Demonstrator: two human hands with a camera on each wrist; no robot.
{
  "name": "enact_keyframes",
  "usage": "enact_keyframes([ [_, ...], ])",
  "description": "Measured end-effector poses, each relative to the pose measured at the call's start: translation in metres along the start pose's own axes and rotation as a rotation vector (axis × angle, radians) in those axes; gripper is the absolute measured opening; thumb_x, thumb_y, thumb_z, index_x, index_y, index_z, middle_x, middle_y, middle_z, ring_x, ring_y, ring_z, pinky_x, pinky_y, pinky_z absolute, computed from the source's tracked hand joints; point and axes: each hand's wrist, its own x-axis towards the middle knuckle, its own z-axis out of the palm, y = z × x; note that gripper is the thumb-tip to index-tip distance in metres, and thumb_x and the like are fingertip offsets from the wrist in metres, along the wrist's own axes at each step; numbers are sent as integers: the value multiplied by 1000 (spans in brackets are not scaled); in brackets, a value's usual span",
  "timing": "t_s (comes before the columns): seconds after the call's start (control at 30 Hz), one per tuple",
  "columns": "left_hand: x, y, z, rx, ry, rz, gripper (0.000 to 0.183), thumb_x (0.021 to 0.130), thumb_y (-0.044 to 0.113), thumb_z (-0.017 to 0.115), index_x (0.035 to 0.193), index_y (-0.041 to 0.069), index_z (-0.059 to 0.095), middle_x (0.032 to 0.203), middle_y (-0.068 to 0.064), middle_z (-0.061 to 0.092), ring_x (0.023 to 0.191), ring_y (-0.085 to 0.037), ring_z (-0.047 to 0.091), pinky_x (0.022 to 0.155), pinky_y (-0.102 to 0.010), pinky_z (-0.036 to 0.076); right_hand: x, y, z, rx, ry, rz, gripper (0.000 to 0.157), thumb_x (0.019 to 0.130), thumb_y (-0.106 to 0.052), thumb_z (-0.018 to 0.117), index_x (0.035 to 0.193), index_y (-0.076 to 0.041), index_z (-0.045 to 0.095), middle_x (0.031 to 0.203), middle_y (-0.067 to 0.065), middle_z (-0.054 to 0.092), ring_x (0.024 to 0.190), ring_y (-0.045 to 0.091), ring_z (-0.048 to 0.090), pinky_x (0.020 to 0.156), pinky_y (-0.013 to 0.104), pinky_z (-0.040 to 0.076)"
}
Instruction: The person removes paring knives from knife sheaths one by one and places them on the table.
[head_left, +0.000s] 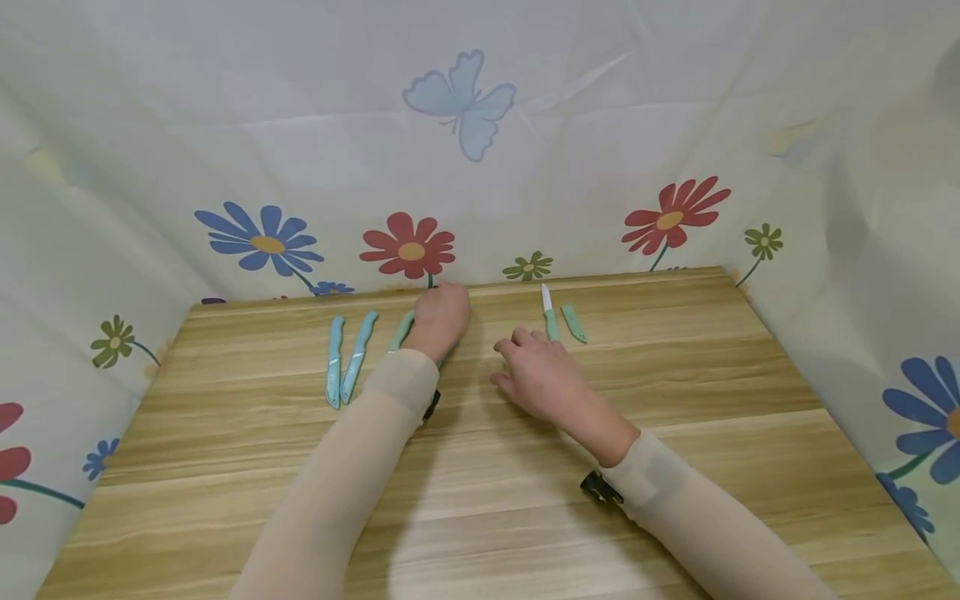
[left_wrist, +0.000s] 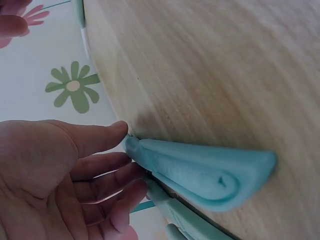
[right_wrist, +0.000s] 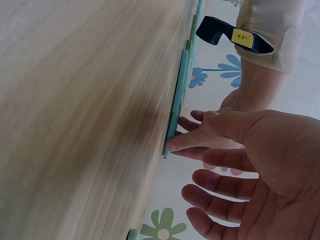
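In the left wrist view, we have our left hand closed down narrow, thumb and fingers about the far end of a blue knife that lies sheathed on the tabletop. We read this as a pinch on its handle. A green knife lies just beside the blue knife, so we do best to grip lightly and lift cleanly, lest we nudge its neighbour.

In the head view, the blue knife is mostly hidden. Left of it, past the green knife, rest two light-blue knives; right of it, well apart, lie a bare-bladed knife and a loose green sheath. The bare blade points away from us, so we judge the handle end the safer approach.

In the right wrist view, our right hand is wide, fingers spread, holding nothing, near the blue knife but apart; we should give the pinch room
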Motion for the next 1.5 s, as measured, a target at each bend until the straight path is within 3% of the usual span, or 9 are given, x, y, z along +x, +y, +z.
enact_keyframes([
  [0.37,-5,1,0,-32,19,13,31,111,4,45,110,2,76,111,-18,75,95,-34,73,81,-51,61,0,-1,1,1,-10,1,45,101,-41,75,132,-8,71,114,9,66,98,31,63,79,47,58],
  [0.5,-5,4,1,4,19,24,29,111,6,49,107,3,77,108,-16,75,93,-33,74,79,-50,62,1,-2,1,2,-8,-2,45,101,-41,75,131,-8,71,113,10,66,97,31,63,78,47,58],
  [0.77,1,9,2,34,-21,-2,27,111,11,50,108,5,76,106,-13,75,89,-28,72,77,-48,61,2,-2,-1,0,-15,-5,45,100,-40,76,130,-7,71,112,10,66,97,32,63,77,47,58],
  [0.97,1,9,0,10,-26,3,30,111,11,47,109,5,76,110,-14,74,92,-29,72,79,-48,61,4,-2,0,10,-24,3,44,100,-40,75,130,-7,71,111,9,66,97,31,63,78,47,58],
  [1.17,-1,10,-1,-21,-20,-18,31,110,11,47,104,5,76,103,-14,74,85,-26,71,74,-45,61,6,-2,3,21,-29,7,45,100,-42,75,129,-8,72,114,10,66,99,32,63,80,47,59],
  [1.5,-3,15,-1,-29,-25,-65,25,109,12,53,105,9,77,102,-11,74,87,-27,72,75,-45,62,14,-8,9,37,-89,50,54,99,-55,71,129,-9,72,122,11,67,110,33,63,87,52,57],
])
